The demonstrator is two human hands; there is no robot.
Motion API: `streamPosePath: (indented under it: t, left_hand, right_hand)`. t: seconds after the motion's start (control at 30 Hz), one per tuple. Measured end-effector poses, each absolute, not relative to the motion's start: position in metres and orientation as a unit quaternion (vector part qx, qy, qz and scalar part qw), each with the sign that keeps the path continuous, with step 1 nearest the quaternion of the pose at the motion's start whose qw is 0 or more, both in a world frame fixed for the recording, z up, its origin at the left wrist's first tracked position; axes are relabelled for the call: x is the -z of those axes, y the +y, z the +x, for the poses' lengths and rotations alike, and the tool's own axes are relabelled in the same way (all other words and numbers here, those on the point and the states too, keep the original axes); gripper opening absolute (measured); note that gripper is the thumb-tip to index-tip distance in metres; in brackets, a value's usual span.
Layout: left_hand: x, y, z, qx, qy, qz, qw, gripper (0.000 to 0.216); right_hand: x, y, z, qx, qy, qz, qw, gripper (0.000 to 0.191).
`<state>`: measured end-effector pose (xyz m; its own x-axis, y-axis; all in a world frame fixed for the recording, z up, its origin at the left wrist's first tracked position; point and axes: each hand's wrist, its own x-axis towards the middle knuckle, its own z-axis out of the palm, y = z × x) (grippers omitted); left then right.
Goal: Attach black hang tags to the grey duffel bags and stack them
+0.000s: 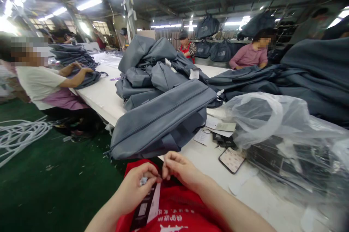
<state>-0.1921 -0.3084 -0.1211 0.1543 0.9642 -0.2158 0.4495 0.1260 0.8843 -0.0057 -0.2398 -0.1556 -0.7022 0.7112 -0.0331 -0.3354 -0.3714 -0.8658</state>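
Close to my red apron [180,208], my two hands nearly meet at the fingertips. My left hand [137,184] is closed, with black and white hang tags [144,206] dangling from its pinched fingers. A small crumpled silvery-white bit [143,180] shows inside that same hand. The fingers of my right hand [181,168] are curled into a pinch beside it; whatever they grip is too small to make out. Just beyond both hands, a grey-blue duffel bag [163,116] lies on its side at the table's edge, its long zipper facing up and a strap hanging at the front.
More grey bags [147,65] pile up behind on the white table [106,92]. At right lie a phone [231,160], loose tags [220,126] and a clear plastic bag [272,116] over dark items. Co-workers stand at left and behind the table. White cord [24,134] coils on the green floor.
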Motion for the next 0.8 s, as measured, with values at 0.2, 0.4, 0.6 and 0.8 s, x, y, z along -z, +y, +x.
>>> streamPosePath:
  t: [0.2, 0.4, 0.6, 0.8]
  left_hand:
    - [0.11, -0.294, -0.215, -0.302, 0.619, 0.59, 0.422, 0.018]
    - [0.085, -0.262, -0.232, -0.421, 0.555, 0.529, 0.484, 0.028]
    - [0.068, -0.242, -0.238, -0.552, 0.431, 0.432, 0.567, 0.027]
    - [0.063, -0.237, -0.231, -0.591, 0.409, 0.397, 0.57, 0.029]
  right_hand:
    - [0.182, -0.207, -0.021, -0.493, -0.637, -0.412, 0.426, 0.016]
    - [0.124, -0.165, -0.014, -0.482, -0.579, -0.309, 0.58, 0.035]
    - [0.056, -0.138, -0.022, -0.532, -0.724, -0.212, 0.385, 0.039]
    - [0.019, -0.137, -0.031, -0.392, -0.878, -0.181, 0.207, 0.046]
